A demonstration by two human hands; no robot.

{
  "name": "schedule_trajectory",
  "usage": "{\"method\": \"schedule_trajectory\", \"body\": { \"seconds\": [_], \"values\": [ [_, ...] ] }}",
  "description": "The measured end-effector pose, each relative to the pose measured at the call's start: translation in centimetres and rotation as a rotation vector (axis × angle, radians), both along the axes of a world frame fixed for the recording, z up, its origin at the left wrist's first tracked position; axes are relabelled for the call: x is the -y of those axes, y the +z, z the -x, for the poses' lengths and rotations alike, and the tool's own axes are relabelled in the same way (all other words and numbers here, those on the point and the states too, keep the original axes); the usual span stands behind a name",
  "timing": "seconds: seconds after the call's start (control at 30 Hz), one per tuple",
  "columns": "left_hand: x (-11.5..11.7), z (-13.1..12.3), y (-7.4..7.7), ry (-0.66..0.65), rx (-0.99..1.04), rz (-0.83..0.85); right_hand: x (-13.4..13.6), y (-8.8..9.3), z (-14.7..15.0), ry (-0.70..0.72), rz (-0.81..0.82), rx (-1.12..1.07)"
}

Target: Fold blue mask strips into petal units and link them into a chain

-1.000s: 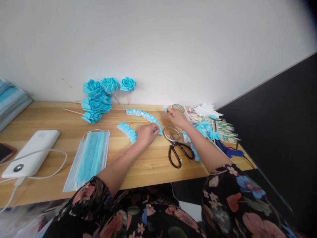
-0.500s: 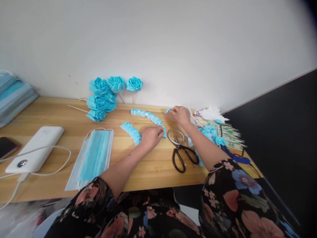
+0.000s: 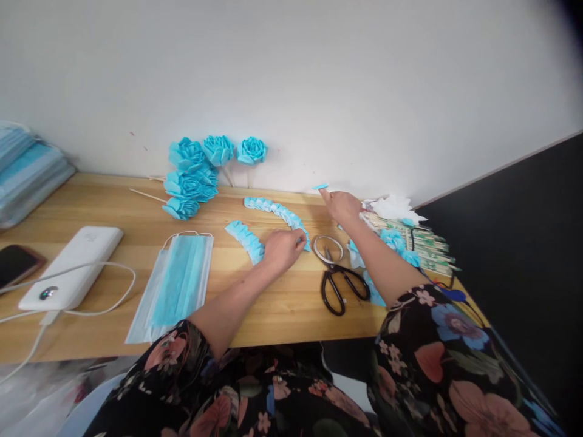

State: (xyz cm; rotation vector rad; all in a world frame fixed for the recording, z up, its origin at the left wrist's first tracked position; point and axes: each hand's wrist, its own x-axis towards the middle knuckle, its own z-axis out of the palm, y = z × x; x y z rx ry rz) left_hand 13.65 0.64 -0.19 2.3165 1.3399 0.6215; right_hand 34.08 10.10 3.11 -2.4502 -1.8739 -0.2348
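Observation:
My left hand [image 3: 283,249] is closed over the table beside the lower end of a pleated blue strip [image 3: 277,210]; what its fingers hold, if anything, is too small to tell. A shorter pleated strip [image 3: 245,239] lies just left of that hand, its lower end against the hand. Farther back, near the wall, my right hand [image 3: 342,207] has a small blue piece [image 3: 320,186] at its fingertips. Black-handled scissors [image 3: 340,285] lie below the right hand, their blades over a white roll of tape [image 3: 328,238].
Blue paper-like flowers [image 3: 186,185] on sticks rest at the back. Face masks [image 3: 175,285], a white power bank [image 3: 73,267] with a cable, and a phone [image 3: 19,267] lie left. Wrapped sticks [image 3: 423,246] and blue scraps [image 3: 392,240] lie right. A mask stack [image 3: 31,173] stands far left.
My right hand has moved back and slightly right with the small blue piece, which now lies flatter across its fingertips. The whole view has shifted slightly; my left hand stays beside the strips.

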Motion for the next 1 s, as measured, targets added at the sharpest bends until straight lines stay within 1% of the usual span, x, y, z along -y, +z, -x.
{"method": "schedule_trajectory", "body": {
  "seconds": [0.1, 0.23, 0.57, 0.67, 0.73, 0.8, 0.9, 1.0],
  "values": [
    [-0.1, 0.0, -0.2, -0.007, -0.004, -0.012, -0.5, -0.1, -1.4, 0.004, -0.017, -0.077],
    [-0.1, 0.0, -0.3, -0.012, -0.011, -0.013, -0.7, -0.3, -2.3, 0.108, 0.032, -0.162],
    [-0.1, 0.0, -0.4, -0.012, -0.040, -0.015, -0.9, -0.1, -0.7, 0.334, 0.121, -0.234],
    [-0.1, 0.0, -0.4, -0.018, -0.036, -0.017, -0.6, 0.2, -0.2, 0.356, 0.112, -0.222],
    [-0.1, 0.0, -0.4, -0.020, -0.037, -0.013, -0.4, 0.5, 0.0, 0.365, 0.100, -0.175],
    [-0.1, 0.0, -0.4, -0.019, -0.039, -0.006, -0.1, 0.8, 0.2, 0.403, 0.078, -0.059],
    [0.0, 0.1, -0.2, -0.021, -0.027, -0.004, 0.1, 1.3, 0.3, 0.507, 0.042, 0.158],
    [0.1, 0.2, 0.2, -0.011, 0.002, 0.001, 0.2, 1.7, 0.4, 0.602, 0.029, 0.272]
  ]
}}
